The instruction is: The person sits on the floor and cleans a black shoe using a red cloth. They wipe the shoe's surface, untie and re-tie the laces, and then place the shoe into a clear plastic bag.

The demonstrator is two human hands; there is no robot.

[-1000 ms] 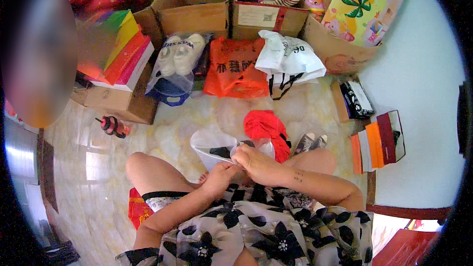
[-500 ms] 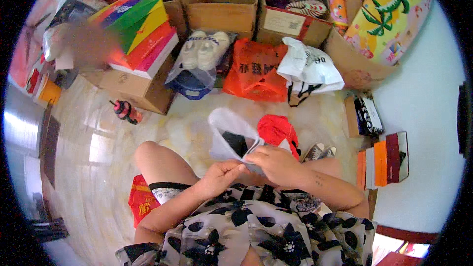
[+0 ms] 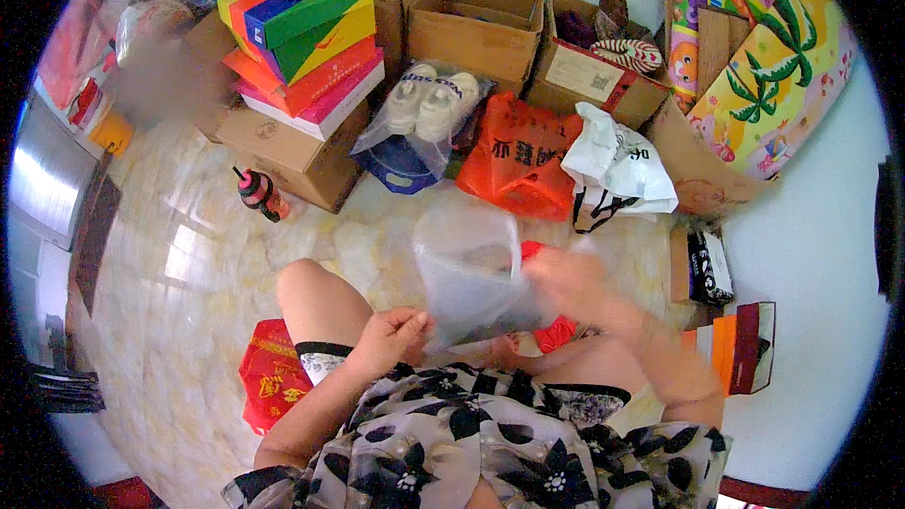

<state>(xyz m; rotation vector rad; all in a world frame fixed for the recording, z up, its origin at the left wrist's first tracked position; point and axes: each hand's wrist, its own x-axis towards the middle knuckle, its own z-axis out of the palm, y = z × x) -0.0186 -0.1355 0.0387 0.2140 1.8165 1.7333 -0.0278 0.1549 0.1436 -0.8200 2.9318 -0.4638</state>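
Note:
A translucent whitish plastic bag (image 3: 471, 292) stretches over my lap, its mouth spread at the far end. At the bag's near left edge, my left hand (image 3: 391, 337) is closed in a pinch on it. My right hand (image 3: 563, 283) is against the bag's right side; motion smears its fingers, so its grip is unclear. Darker patches show through the lower part of the bag, but I cannot make out what they are. Just beyond and under my right hand, parts of a red item (image 3: 556, 332) show, mostly covered by my arm and the bag.
Ahead stand an open cardboard box (image 3: 476, 33), a clear bag of white shoes (image 3: 424, 108), an orange-red bag (image 3: 518, 155) and a white bag (image 3: 617, 165). Colourful shoeboxes (image 3: 306, 38) are stacked left, with a bottle (image 3: 262, 193) nearby. A red bag (image 3: 273, 377) lies beside my left leg.
My hands have moved apart, the right one outward and away from me, spreading the bag wider. The black patch seen inside the bag earlier is less distinct. The view has shifted slightly.

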